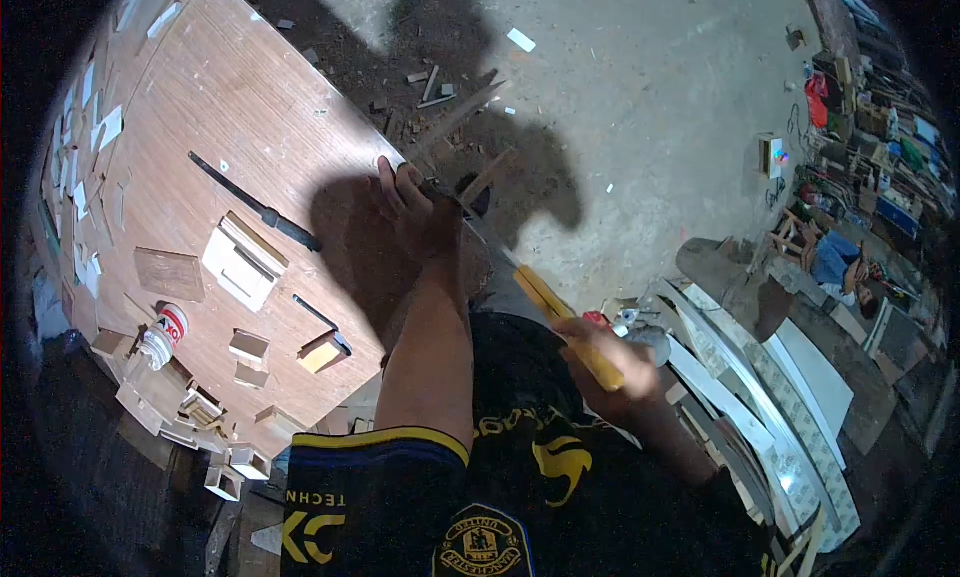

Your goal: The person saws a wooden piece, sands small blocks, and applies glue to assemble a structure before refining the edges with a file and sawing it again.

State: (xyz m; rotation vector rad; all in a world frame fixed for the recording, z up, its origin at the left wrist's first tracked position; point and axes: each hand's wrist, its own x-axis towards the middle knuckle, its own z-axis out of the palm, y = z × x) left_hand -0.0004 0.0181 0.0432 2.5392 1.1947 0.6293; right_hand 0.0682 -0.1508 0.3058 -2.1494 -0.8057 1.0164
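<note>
My right hand (620,372) is closed around the yellow handle of a long tool (540,292) with a narrow metal blade. The blade points up and left toward the edge of the wooden tabletop (240,97). At that edge my left hand (420,217) presses down, its fingers bent over a small dark piece; I cannot tell what this piece is. The blade's far end meets the left hand's side. On the tabletop left of that hand lies a long dark tool (255,205) with a thick black handle.
Small wooden boxes (245,262), a wood block (322,352) with a dark tool and a white bottle (163,337) with a red label stand on the tabletop. Offcuts (435,87) litter the floor. Long panels (750,407) lean at right, near a person in blue (838,262).
</note>
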